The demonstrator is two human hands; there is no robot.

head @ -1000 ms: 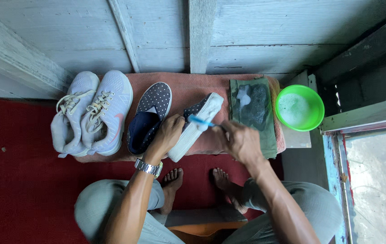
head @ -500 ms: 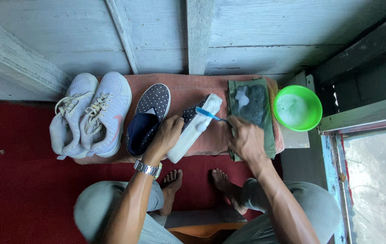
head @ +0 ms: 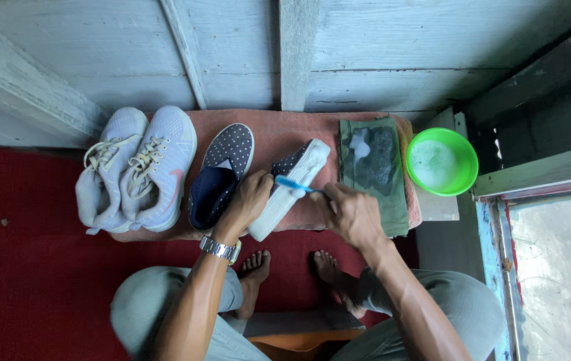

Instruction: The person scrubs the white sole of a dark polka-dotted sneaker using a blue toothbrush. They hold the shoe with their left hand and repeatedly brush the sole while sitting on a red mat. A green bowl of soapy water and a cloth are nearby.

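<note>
Slip-on shoe (head: 285,190), the dark polka-dotted one with the thick white sole, is lying tipped on its side on the pinkish-red towel (head: 278,134), sole edge turned up toward me. I am wrapping my left hand (head: 248,200) around its middle, fingers closed over the upper and pressing it down. My right hand (head: 349,214) is pinching the handle of a blue toothbrush (head: 292,185), its bristle end resting against the white sole rim where a bit of foam is showing.

Judging by the look of it, this shoe is going to feel light and soft in the canvas upper, stiffer along the rubber sole, and slippery wherever the suds are sitting. Gripping across the waist, where fabric meets sole, seems the surest hold; the toe and heel would probably let it twist under the brushing.

Its mate (head: 222,177) is sitting upright just beside my left hand, opening toward me. Further left, a pair of pale grey lace-up sneakers (head: 138,170) is lying side by side, partly on the towel. To the right, a folded green cloth (head: 375,174) with a wet, soapy patch is lying near a green plastic bowl (head: 442,162) holding sudsy water. I am sitting with bare feet on the red carpet (head: 31,267).
</note>
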